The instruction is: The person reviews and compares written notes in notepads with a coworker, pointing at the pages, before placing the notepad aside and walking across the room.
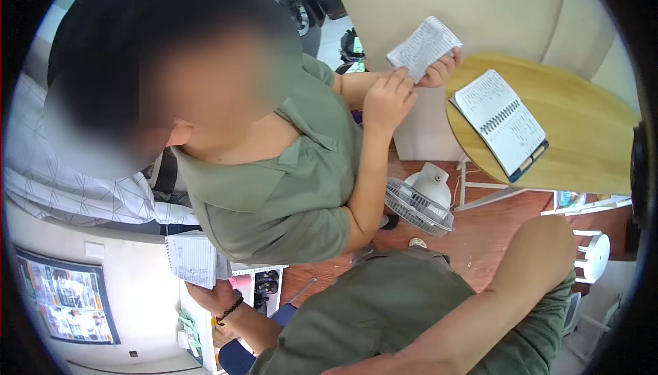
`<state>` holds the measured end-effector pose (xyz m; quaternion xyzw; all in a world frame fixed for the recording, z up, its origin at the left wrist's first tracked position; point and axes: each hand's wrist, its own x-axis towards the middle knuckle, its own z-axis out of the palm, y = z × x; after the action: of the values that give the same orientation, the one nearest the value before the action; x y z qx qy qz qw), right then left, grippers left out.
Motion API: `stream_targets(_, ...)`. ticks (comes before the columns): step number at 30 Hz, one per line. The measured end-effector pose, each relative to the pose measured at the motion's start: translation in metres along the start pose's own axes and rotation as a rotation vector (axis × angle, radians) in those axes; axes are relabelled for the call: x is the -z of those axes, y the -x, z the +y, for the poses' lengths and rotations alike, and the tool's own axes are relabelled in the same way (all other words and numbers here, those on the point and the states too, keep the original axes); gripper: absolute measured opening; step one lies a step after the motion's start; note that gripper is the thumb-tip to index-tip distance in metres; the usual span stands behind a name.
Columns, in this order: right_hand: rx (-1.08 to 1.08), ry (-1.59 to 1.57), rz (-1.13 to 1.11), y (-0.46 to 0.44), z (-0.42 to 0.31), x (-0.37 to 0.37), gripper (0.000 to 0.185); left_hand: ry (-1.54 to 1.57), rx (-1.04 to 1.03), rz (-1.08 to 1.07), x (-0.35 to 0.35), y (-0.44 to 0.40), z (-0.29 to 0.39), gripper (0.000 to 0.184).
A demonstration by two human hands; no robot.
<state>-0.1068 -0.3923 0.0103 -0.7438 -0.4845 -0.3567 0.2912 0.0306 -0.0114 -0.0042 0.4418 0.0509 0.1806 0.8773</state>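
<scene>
My left hand (212, 296), with a dark beaded bracelet at its wrist, is closed around the lower edge of an open spiral notebook (192, 260) at the lower left. Handwriting covers its visible page. My right arm (493, 299) is bent, its elbow out to the right; the hand lies beyond the bottom edge. Facing me, another person in a green collared shirt (274, 190) holds a small notepad (426, 44) with handwriting. One of that person's hands (442, 70) supports it, and the other hand (391, 101) touches its lower edge.
On an oval wooden table (589, 128) at the right lies an open spiral notebook (502, 121) over a dark clipboard (531, 161). A white fan (425, 200) stands on the wooden floor between us. A white stool (593, 257) is at far right, patterned bedding (75, 162) at left.
</scene>
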Motion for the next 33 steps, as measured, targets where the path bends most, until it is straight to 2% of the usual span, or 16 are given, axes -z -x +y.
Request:
stream_targets(4, -0.026, 0.059, 0.029, 0.009, -0.006, 0.023, 0.028, 0.05, -0.038, -0.068, 0.009, -0.005, 0.001, 0.038)
stream_targets(8, -0.09, 0.191, 0.137, 0.024, -0.007, 0.054, 0.028, -0.148, -0.093, 0.055, 0.001, -0.004, 0.0, 0.039)
stream_targets(11, -0.196, 0.368, 0.296, 0.043, -0.005, 0.08, 0.028, -0.142, -0.074, 0.108, -0.009, -0.003, -0.001, 0.04)
stream_targets(13, -0.379, 0.603, 0.453, 0.069, 0.001, 0.103, 0.028, -0.108, -0.035, 0.117, -0.007, -0.002, 0.001, 0.039)
stream_targets(16, -0.877, 1.006, 0.605, 0.127, 0.016, 0.137, 0.03, -0.108, -0.032, 0.095, 0.005, -0.007, 0.0, 0.039)
stream_targets(19, -1.259, 0.932, 0.906, 0.19, 0.019, 0.165, 0.031, -0.191, -0.087, 0.079, 0.013, -0.008, 0.0, 0.039)
stream_targets(21, -1.589, 0.913, 0.904, 0.215, 0.021, 0.176, 0.033, -0.126, -0.068, 0.145, 0.002, -0.004, 0.002, 0.039)
stream_targets(23, -1.75, 1.012, 0.776, 0.253, 0.027, 0.184, 0.037, -0.142, -0.084, 0.133, 0.001, -0.002, 0.004, 0.039)
stream_targets(25, -1.72, 1.232, 0.518, 0.284, 0.036, 0.185, 0.042, -0.14, -0.086, 0.149, 0.0, 0.002, 0.004, 0.039)
stream_targets(26, -1.796, 1.261, 0.455, 0.285, 0.038, 0.185, 0.048, -0.131, -0.079, 0.169, -0.002, 0.003, 0.006, 0.039)
stream_targets(29, -1.786, 1.347, 0.28, 0.282, 0.041, 0.179, 0.047, -0.132, -0.088, 0.21, -0.011, 0.009, 0.006, 0.04)
stream_targets(33, -1.824, 1.351, 0.215, 0.282, 0.041, 0.177, 0.043, -0.182, -0.114, 0.281, -0.025, 0.016, 0.001, 0.04)
